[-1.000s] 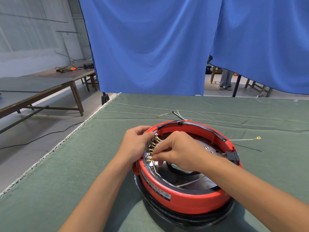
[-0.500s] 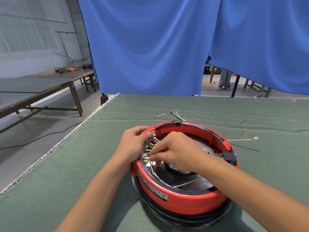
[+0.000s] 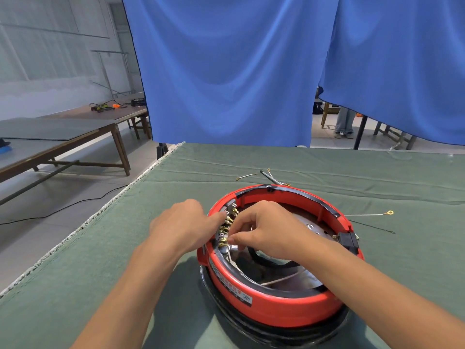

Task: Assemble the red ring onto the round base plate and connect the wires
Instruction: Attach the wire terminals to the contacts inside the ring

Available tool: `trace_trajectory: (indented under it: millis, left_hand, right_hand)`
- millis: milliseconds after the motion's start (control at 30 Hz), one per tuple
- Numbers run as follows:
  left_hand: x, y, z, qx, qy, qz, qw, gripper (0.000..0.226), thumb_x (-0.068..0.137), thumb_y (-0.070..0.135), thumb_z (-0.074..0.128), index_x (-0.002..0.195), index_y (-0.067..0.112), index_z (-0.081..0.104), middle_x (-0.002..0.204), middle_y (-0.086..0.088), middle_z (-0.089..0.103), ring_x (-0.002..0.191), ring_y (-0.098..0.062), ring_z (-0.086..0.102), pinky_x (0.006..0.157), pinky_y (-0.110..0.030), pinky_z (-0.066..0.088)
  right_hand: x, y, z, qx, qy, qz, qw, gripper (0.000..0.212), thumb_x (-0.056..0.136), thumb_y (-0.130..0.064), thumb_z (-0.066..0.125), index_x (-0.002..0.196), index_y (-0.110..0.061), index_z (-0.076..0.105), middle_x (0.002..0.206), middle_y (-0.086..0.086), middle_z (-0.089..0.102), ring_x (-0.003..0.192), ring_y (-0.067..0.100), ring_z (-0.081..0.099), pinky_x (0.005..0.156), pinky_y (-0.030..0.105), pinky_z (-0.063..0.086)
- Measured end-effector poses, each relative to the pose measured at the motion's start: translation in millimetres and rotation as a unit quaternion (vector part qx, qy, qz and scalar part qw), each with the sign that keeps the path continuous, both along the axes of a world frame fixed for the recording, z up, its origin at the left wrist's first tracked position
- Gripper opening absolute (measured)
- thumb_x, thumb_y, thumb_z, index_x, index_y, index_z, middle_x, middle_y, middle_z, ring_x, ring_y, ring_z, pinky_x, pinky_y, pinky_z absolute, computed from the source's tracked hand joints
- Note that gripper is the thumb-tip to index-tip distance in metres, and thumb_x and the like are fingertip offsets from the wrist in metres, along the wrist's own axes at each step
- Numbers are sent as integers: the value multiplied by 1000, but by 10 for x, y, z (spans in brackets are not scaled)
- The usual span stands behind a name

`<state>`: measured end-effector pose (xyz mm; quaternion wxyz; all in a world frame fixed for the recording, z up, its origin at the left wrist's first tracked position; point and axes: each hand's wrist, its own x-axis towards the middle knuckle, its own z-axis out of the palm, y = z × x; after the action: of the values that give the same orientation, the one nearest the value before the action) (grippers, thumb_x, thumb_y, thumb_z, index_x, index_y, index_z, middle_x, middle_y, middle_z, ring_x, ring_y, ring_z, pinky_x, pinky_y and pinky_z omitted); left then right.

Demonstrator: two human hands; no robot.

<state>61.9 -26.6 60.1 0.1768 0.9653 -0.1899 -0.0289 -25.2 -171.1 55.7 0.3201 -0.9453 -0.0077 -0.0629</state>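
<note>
Right hand (image 3: 266, 230) pinches a brass connector (image 3: 223, 238) mid-frame, left hand (image 3: 183, 225) steadies the red ring (image 3: 276, 308); a slip could bend it.

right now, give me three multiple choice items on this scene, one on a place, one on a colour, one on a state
1. Where does the loose white wire with the ring terminal lie?
A. on the green cloth, right of the red ring
B. inside the ring
C. on the floor

2. What colour are the curtains behind the table?
A. grey
B. blue
C. yellow

3. What is the right hand doing?
A. lying flat on the cloth
B. lifting the ring off the table
C. pinching at the row of brass terminals

Answers:
1 A: the wire rests on the green cloth, apart from the red ring, on its right.
2 B: both hanging sheets are blue.
3 C: its thumb and forefinger meet at the brass terminals on the ring's inner left wall, while the left hand touches the rim beside them.
</note>
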Motion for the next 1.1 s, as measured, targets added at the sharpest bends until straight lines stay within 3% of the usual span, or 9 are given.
trace_trajectory:
  millis: [333,467,667,767,1100]
  left_hand:
    - [-128,-24,16,97,-58,29,993,66,86,73,27,58,17,45,60,2,48,66,-23,51,61,-32,31]
    - [-140,-18,16,81,-53,9,995,65,89,71,26,58,17,45,56,1,48,57,-21,52,59,-31,34]
    - [-161,-14,9,35,-57,-29,997,59,93,63,30,57,17,41,52,-1,44,78,-30,64,69,-34,43]
    - [-140,0,-13,6,-44,-36,998,59,93,60,35,56,16,44,52,-3,46,76,-31,64,67,-34,44]
    - [-82,5,-37,-44,-31,-48,997,59,94,56,40,52,14,42,51,-4,47,63,-31,58,62,-33,42]
  right_hand:
    - [-4,6,11,-9,3,-10,1000,7,80,-33,71,75,-29,74,69,-8,71,59,3,55,72,36,54]
    - [-7,4,3,-5,8,-10,1000,7,81,-33,71,76,-29,74,66,-9,70,53,-1,53,71,36,54]
    - [-12,8,-8,2,3,-10,1000,6,81,-31,72,78,-28,75,65,-7,70,57,3,57,70,36,53]
    - [-16,11,-16,20,5,-1,1000,5,81,-27,72,78,-26,76,65,-6,71,60,10,61,69,39,54]
    - [2,17,5,12,-3,-3,1000,6,81,-25,73,79,-23,79,67,-5,71,57,3,53,69,37,53]
